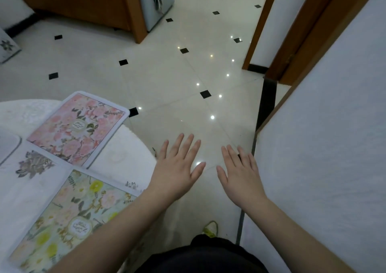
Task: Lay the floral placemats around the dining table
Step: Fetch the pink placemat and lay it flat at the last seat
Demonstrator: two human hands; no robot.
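A pink floral placemat (76, 128) lies near the far edge of the round white-clothed dining table (129, 147) at the left. A yellow-green floral placemat (71, 216) lies closer to me, partly under my left forearm. The corner of a third mat (8, 145) shows at the far left. My left hand (177, 168) is held flat with fingers spread, just off the table's right edge, over the floor. My right hand (240, 172) is held the same way beside it. Both hands hold nothing.
A white wall (323, 147) stands close on the right. Shiny cream floor tiles with black diamonds (188, 74) stretch ahead to a wooden cabinet (94, 3) and a wooden door frame (302, 32). My shoe (211, 229) shows below.
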